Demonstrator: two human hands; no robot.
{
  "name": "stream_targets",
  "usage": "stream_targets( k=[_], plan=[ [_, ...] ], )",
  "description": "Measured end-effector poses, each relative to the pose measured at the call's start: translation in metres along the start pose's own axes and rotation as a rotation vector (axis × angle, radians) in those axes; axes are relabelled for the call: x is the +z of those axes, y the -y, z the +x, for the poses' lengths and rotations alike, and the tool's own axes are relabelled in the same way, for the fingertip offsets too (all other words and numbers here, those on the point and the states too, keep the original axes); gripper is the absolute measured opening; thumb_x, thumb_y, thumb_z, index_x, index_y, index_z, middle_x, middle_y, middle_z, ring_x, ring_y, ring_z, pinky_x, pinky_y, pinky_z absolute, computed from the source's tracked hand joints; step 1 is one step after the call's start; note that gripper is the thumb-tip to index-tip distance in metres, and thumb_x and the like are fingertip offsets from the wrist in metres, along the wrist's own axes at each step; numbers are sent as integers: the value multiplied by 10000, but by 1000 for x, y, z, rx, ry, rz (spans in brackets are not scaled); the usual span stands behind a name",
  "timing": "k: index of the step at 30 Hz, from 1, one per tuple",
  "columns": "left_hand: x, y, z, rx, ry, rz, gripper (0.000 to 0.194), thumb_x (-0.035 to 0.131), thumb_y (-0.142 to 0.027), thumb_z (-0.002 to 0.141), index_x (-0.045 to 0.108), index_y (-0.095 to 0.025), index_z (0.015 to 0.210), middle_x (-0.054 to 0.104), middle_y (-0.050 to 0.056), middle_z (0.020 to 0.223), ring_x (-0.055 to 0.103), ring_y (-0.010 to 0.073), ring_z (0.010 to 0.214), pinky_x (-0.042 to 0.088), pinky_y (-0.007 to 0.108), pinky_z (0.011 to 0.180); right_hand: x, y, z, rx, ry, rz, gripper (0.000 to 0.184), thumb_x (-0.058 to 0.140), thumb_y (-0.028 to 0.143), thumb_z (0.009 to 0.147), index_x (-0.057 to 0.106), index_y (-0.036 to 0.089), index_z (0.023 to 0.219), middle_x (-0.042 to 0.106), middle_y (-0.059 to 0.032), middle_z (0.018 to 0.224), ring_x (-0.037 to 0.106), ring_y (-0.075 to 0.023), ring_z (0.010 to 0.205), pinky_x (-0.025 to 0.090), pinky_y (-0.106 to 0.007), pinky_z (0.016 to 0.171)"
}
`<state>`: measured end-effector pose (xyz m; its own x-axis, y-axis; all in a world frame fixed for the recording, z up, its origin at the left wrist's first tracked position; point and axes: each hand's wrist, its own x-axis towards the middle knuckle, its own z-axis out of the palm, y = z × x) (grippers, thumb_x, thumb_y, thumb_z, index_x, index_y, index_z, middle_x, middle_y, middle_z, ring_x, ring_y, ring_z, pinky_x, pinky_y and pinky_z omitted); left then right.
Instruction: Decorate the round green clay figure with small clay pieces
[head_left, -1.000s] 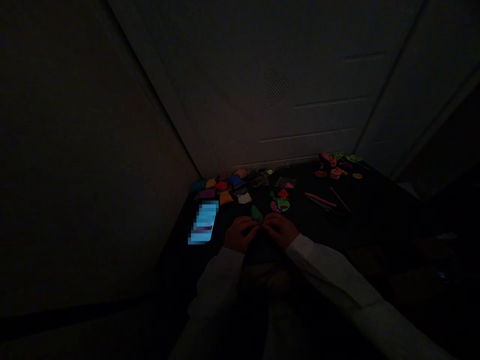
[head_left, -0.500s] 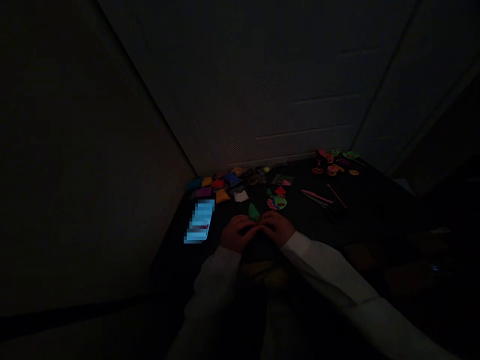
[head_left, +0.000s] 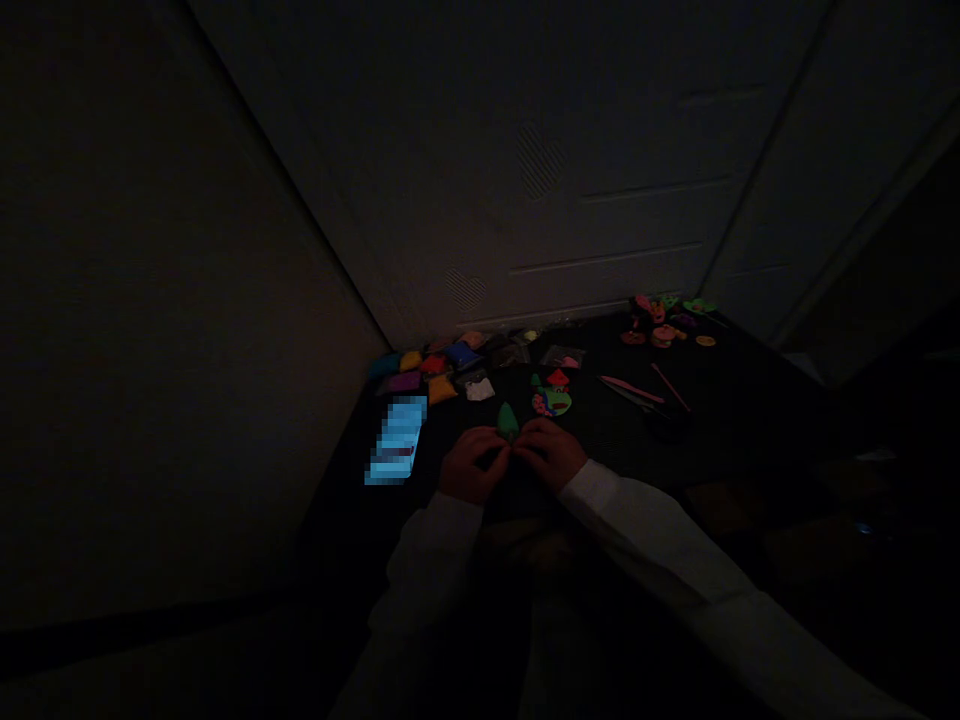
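The scene is very dark. My left hand (head_left: 471, 467) and my right hand (head_left: 551, 456) meet over a dark table (head_left: 720, 430), fingers curled together around a small green clay piece (head_left: 508, 420) that sticks up between the fingertips. Both arms wear pale long sleeves. Just beyond the hands lies a small green and red clay figure (head_left: 553, 397).
A lit phone screen (head_left: 396, 441) glows at the left of the table. Several coloured clay packets (head_left: 435, 366) lie at the back left, pink modelling tools (head_left: 637, 390) to the right, and small clay shapes (head_left: 667, 322) at the far right. Walls close in behind.
The view has shifted slightly; my hands stay together on the green piece with only small finger movement.
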<state>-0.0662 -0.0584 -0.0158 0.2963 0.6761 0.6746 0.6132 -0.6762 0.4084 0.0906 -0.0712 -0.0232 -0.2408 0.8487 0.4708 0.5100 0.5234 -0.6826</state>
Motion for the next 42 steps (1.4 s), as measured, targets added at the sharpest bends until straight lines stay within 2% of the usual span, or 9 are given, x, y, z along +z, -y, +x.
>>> stream_targets(
  k=[8, 16, 23, 27, 30, 33, 35, 38, 42],
  plan=[
    [2, -1, 1, 26, 58, 38, 65, 511, -199, 689, 549, -160, 654, 580, 29, 686, 522, 135, 704, 449, 287, 673, 0, 2, 0, -10, -16, 14, 107, 475, 182, 740, 578, 164, 764, 511, -57, 875, 491, -131, 843, 415, -272, 781],
    [-4, -5, 3, 52, 110, 12, 93, 462, -170, 719, 520, -160, 647, 557, 22, 684, 508, 120, 699, 435, 250, 648, 0, 4, 1, 8, -71, 53, 48, 466, 145, 697, 513, 155, 703, 540, -55, 840, 499, -131, 840, 397, -264, 788],
    [0, -5, 2, 87, -9, 14, 74, 491, -139, 664, 492, -157, 593, 531, 9, 637, 488, 111, 657, 424, 237, 608, -2, 7, 1, 115, -140, 100, 27, 467, 187, 699, 470, 163, 689, 565, -38, 817, 521, -113, 758, 408, -239, 708],
    [-1, -8, 2, 109, -96, 53, 69, 510, -132, 643, 495, -159, 581, 523, 16, 646, 475, 136, 724, 417, 295, 702, -1, 9, 0, 175, -140, 123, 58, 457, 229, 714, 463, 172, 705, 578, -23, 818, 528, -104, 726, 411, -227, 679],
    [-3, -12, 1, 123, -112, 63, 56, 529, -125, 628, 506, -161, 592, 530, 29, 723, 472, 156, 821, 404, 332, 783, -1, 9, -1, 238, -150, 131, 69, 450, 242, 714, 450, 173, 716, 585, -18, 804, 531, -103, 695, 410, -227, 656],
    [-4, -14, -1, 114, -68, 53, 58, 534, -136, 632, 531, -159, 685, 524, 56, 875, 451, 183, 967, 382, 358, 859, -3, 8, -1, 280, -145, 140, 77, 451, 247, 706, 443, 170, 705, 584, -12, 793, 528, -97, 675, 403, -215, 632],
    [-4, -15, -1, 100, -7, 44, 257, 541, -159, 633, 522, -140, 888, 482, 96, 1049, 406, 207, 1068, 360, 378, 905, -5, 8, -1, 298, -135, 140, 81, 457, 248, 694, 448, 168, 685, 566, 2, 723, 509, -92, 632, 390, -207, 600],
    [-3, -12, 0, 99, 121, 36, 544, 557, -199, 634, 387, -141, 1147, 433, 103, 1188, 356, 226, 1142, 316, 409, 956, -7, 8, -2, 313, -107, 145, 99, 463, 264, 685, 460, 167, 664, 501, 30, 587, 461, -80, 550, 360, -195, 545],
    [-1, -4, -1, 82, 198, 31, 494, 543, -235, 680, 407, -181, 1152, 499, 73, 1143, 402, 212, 1112, 331, 403, 950, -8, 8, -3, 320, -71, 174, 104, 458, 266, 684, 476, 165, 664, 485, 37, 575, 445, -73, 550, 350, -186, 544]
  ],
)
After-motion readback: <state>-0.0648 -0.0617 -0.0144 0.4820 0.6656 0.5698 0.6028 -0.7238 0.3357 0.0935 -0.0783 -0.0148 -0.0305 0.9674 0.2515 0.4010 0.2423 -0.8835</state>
